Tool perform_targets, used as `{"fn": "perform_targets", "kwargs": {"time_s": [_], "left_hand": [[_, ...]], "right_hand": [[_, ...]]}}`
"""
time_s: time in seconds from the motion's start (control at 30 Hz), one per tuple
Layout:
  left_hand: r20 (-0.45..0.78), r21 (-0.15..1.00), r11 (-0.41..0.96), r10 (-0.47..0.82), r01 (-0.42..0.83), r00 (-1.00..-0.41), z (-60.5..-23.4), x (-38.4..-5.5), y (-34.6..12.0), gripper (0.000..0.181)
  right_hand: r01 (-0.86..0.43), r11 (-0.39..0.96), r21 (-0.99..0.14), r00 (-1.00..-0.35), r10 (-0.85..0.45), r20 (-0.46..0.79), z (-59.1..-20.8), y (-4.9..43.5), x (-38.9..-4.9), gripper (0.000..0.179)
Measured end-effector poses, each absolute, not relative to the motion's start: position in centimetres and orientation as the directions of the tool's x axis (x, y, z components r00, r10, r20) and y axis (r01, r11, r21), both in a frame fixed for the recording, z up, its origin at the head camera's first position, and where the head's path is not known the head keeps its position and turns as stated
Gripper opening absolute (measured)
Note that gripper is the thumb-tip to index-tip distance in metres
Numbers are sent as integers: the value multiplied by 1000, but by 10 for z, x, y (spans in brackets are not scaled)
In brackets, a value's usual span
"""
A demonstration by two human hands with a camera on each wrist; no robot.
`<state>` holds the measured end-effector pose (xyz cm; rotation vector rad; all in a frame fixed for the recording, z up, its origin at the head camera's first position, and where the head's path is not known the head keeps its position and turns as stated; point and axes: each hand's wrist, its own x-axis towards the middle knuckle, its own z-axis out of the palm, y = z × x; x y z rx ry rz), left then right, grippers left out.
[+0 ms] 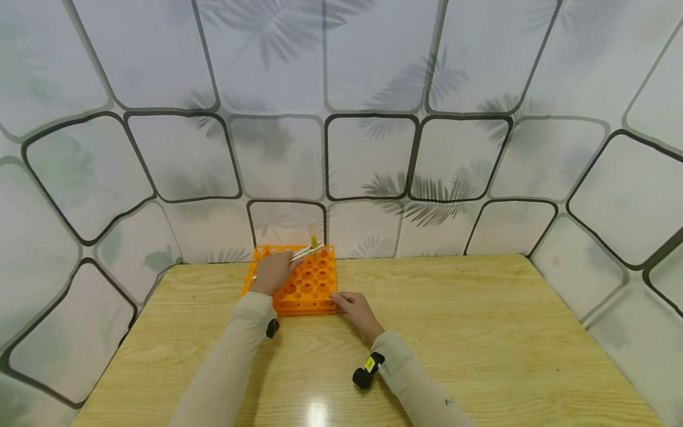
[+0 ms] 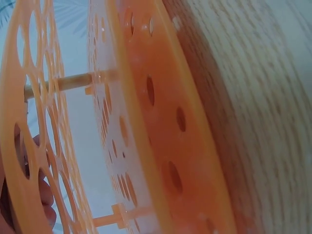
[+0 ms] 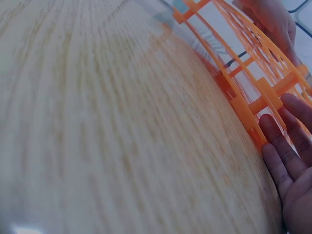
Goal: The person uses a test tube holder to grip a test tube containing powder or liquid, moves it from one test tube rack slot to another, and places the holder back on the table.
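An orange rack (image 1: 306, 308) full of round holes is set flat on the wooden table (image 1: 453, 332), at the back, left of the middle, close to the patterned wall (image 1: 368, 157). It looks to be made of plastic, so it is likely light and stiff, and a bit slippery. It could be slid by a small push, so it is best held by a side edge or a corner. The thin parts between the holes should not be squeezed hard.

Some thin white sticks (image 1: 306, 253) are held over the rack by the left hand (image 1: 274, 273), with its fingers curled round them. By their tips a small yellow thing (image 1: 314, 242) is seen; it may be a little tube, but it is too small and blurry to be sure, and whether it is pinched cannot be told.

The near right corner of the rack is touched by the right hand (image 1: 360, 312). Its fingers (image 3: 274, 130) are held nearly straight, with small gaps between them, and the tips are rested on the rack's side.
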<state>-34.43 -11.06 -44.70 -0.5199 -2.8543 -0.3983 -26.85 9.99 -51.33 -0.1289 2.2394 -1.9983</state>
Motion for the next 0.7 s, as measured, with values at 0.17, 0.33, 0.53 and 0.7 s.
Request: {"fn": "perform_targets", "kwargs": {"time_s": [0.17, 0.33, 0.53, 0.7], "left_hand": [[241, 228, 904, 309, 363, -920, -446, -344, -110, 39], [216, 244, 904, 302, 351, -928, -446, -344, -110, 39], [198, 289, 894, 294, 342, -935, -443, -341, -109, 36], [143, 326, 898, 261, 294, -955, -442, -341, -108, 35]], "right_hand": [[34, 118, -992, -987, -149, -51, -513, 99, -269, 40], [36, 115, -993, -986, -160, -54, -502, 99, -263, 37], [14, 103, -995, -984, -176, -32, -493, 99, -257, 35], [6, 112, -994, -983, -184, -27, -487, 99, -253, 33]]}}
